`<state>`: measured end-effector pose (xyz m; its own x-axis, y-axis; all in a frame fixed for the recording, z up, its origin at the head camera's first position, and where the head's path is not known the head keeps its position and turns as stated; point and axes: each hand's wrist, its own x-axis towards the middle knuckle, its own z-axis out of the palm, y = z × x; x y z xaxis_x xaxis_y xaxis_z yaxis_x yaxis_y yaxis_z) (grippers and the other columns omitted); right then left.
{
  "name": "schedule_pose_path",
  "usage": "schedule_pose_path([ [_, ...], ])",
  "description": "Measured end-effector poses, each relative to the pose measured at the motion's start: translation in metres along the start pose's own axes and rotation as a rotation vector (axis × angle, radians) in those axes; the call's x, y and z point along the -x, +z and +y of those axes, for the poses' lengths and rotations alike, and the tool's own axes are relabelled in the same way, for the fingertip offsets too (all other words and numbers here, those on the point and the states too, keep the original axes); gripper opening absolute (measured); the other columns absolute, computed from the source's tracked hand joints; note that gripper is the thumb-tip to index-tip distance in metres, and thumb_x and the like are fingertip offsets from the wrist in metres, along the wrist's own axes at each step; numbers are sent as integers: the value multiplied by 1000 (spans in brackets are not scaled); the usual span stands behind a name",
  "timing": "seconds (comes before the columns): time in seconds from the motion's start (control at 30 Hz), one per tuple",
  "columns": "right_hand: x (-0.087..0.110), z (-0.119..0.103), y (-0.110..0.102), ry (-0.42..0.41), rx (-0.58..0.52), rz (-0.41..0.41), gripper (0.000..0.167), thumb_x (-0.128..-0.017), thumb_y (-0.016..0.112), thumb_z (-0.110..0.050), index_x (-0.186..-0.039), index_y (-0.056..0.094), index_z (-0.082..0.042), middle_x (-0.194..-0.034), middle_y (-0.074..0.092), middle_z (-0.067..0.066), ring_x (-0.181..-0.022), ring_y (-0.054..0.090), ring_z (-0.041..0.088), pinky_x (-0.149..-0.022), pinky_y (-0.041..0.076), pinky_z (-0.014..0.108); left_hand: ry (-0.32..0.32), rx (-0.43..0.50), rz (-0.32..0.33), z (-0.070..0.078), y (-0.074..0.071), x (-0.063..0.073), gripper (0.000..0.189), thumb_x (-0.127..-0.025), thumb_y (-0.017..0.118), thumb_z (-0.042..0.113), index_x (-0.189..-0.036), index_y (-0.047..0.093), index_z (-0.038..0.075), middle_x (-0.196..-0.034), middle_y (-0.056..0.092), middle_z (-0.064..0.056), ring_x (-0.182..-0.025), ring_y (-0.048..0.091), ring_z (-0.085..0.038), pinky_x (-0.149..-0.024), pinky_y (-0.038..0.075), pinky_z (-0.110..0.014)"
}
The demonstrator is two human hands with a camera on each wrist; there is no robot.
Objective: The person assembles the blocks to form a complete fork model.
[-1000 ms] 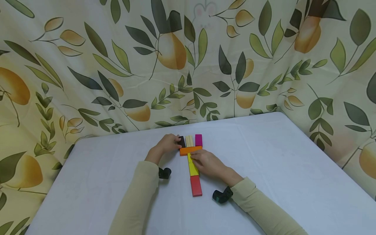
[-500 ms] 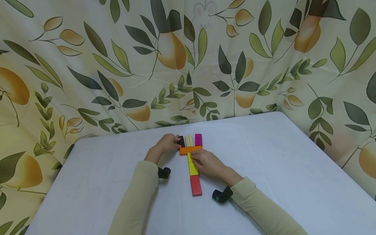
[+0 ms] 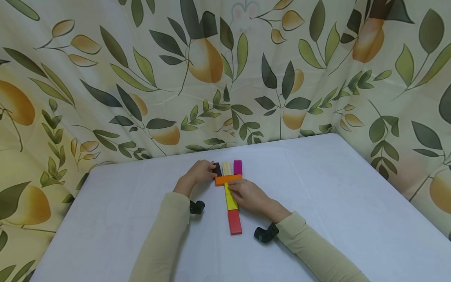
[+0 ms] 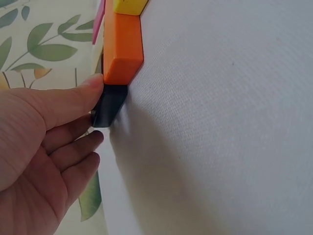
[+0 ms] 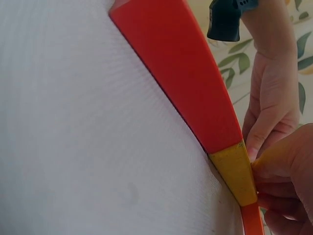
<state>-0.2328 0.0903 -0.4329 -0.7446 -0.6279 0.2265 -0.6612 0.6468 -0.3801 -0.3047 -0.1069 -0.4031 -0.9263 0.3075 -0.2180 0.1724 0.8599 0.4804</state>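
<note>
A dark block (image 3: 217,169) lies at the far left of a row of blocks; my left hand (image 3: 201,171) pinches it between thumb and fingertips. In the left wrist view the dark block (image 4: 110,105) sits against the end of the orange block (image 4: 123,46). Beside it stand a cream ridged piece (image 3: 226,168) and a magenta block (image 3: 237,167), behind the crosswise orange block (image 3: 222,181). Toward me run a yellow block (image 3: 231,201) and a red block (image 3: 235,222), end to end. Fingertips of my right hand (image 3: 248,194) rest on the yellow block's right part, hiding some of it.
The blocks lie on a white-covered table (image 3: 317,188). A curtain (image 3: 211,109) printed with leaves and fruit hangs along its back and sides. Small black cameras (image 3: 197,207) are worn on both wrists.
The hands and blocks keep their places. Only a very slight shift of the whole head view shows.
</note>
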Motion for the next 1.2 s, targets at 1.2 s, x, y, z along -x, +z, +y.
schedule_pose_path([
  [1.2,3,7,-21,238,-112,83,29,-90,59,-17,-115,65,-4,-121,58,8,-116,49,25,-94,41,43,38,421,423,-38,8,35,38,-93,56,19,-126,55,1,-126,55,-14,-118,47,-29,-100,36,-42],
])
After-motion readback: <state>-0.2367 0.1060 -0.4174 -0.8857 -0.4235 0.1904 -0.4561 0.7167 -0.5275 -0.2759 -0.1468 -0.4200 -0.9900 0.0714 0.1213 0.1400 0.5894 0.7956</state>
